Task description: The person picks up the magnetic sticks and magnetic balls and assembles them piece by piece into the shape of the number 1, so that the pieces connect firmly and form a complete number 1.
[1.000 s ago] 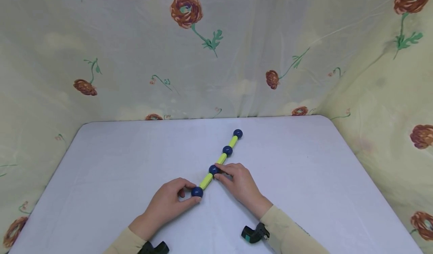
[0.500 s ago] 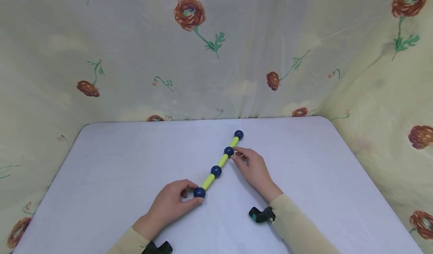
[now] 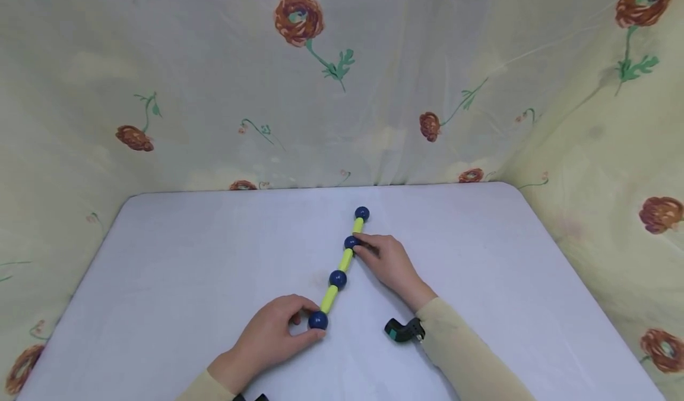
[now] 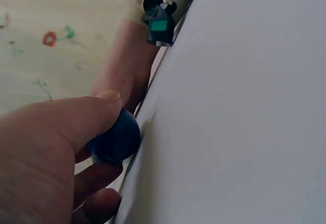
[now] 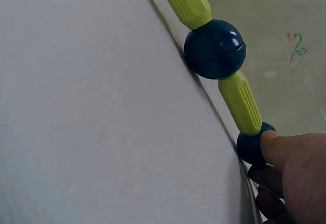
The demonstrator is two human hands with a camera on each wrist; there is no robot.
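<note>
A chain of dark blue balls joined by yellow-green ridged rods (image 3: 346,261) lies slantwise on the table, running from near the person up to the far side. At its near end the left hand (image 3: 275,335) pinches the lowest blue ball (image 3: 317,321) between thumb and fingers; the left wrist view shows this ball (image 4: 122,137) under the thumb. Farther up, the right hand (image 3: 392,264) pinches the second ball from the far end (image 3: 351,242). Between the hands sits a free ball (image 3: 338,279), seen large in the right wrist view. The far end ball (image 3: 361,213) is untouched.
A white cloth covers the table (image 3: 203,252), whose rounded far edge meets a flower-patterned curtain (image 3: 214,80). The curtain also hangs along both sides. A black wrist camera (image 3: 404,330) sits at the right sleeve.
The right hand has moved from the third ball to the second from the far end and now pinches it. The chain's far part has swung left; the left hand keeps its ball.
</note>
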